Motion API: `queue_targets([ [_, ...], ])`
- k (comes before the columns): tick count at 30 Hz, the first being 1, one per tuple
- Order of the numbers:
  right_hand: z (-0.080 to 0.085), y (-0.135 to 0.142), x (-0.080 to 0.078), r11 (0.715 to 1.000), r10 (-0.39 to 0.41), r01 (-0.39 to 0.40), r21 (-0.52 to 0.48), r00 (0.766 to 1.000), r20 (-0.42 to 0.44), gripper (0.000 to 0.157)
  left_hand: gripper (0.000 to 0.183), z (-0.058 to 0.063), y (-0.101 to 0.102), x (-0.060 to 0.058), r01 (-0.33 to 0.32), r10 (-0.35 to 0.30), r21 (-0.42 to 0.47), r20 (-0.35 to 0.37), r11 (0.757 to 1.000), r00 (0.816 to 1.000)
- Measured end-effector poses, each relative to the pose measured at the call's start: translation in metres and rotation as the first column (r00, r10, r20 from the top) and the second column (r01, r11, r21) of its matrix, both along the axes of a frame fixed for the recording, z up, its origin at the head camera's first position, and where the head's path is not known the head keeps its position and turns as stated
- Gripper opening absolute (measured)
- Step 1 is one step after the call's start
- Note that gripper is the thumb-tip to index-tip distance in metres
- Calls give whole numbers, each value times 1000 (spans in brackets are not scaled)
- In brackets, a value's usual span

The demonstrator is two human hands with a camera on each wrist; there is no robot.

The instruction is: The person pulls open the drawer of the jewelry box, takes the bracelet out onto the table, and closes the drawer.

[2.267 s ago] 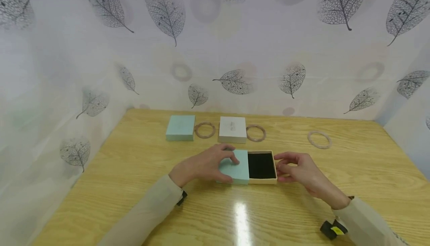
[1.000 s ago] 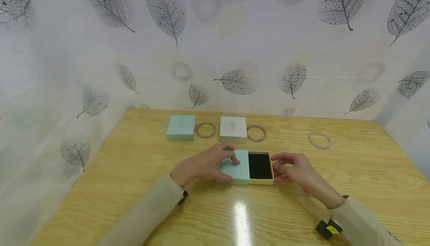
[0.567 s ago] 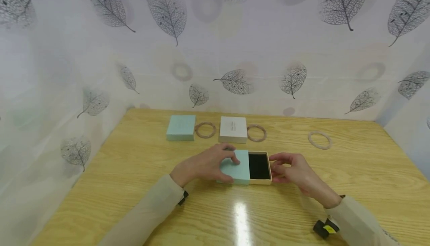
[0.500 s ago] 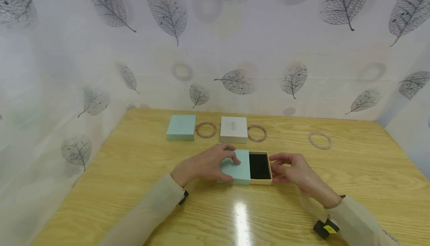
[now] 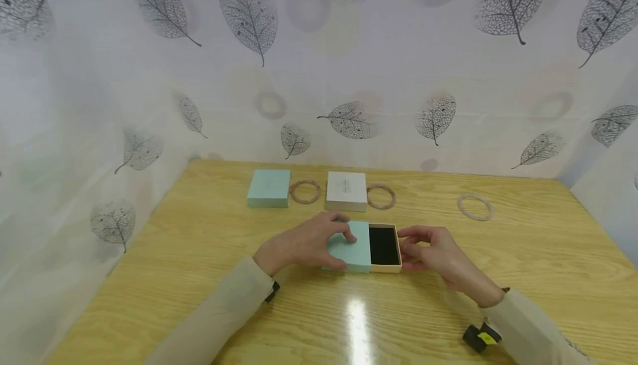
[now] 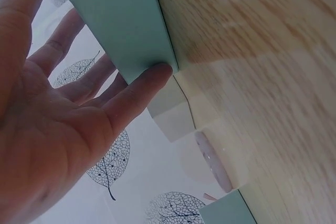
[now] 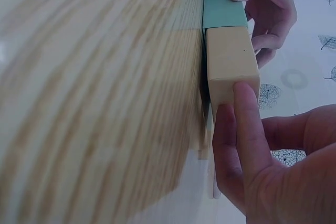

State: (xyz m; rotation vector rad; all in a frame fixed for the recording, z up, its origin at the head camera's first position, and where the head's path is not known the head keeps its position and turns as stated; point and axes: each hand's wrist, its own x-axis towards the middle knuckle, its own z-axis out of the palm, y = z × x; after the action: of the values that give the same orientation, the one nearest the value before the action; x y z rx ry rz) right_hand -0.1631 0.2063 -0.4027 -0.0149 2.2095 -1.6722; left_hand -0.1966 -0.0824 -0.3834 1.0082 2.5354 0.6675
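Observation:
My left hand [image 5: 304, 243] grips the pale teal outer sleeve [image 5: 356, 254] of a small drawer-style gift box, thumb on the near side and fingers over the top and far side. From the sleeve's right end sticks out a cream inner drawer [image 5: 386, 269] with a black lining [image 5: 384, 246]; its left part is hidden in the sleeve. My right hand [image 5: 441, 251] touches the drawer's right end with its fingertips. In the right wrist view, the thumb [image 7: 247, 119] lies against the cream end face, other fingers beside it.
Behind the hands stand a second teal box [image 5: 269, 188] and a white box [image 5: 346, 190] with print. A pinkish bangle [image 5: 319, 192] lies between them, another bangle [image 5: 394, 196] right of the white box, and a paler bangle [image 5: 492, 210] farther right. A leaf-patterned cloth [image 5: 389, 66] backs the wooden table [image 5: 279, 320].
The drawer has slid left, deeper into the sleeve, so less black lining shows. My right hand has moved left with it; my left hand has stayed on the sleeve.

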Motion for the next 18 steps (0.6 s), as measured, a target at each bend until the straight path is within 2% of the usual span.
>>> queue_targets([
  [18,0,-3,2,1000,9,-9,-7,1000,-2,38,42,-1,0,0,-2,1,-3,-9,1000,1000],
])
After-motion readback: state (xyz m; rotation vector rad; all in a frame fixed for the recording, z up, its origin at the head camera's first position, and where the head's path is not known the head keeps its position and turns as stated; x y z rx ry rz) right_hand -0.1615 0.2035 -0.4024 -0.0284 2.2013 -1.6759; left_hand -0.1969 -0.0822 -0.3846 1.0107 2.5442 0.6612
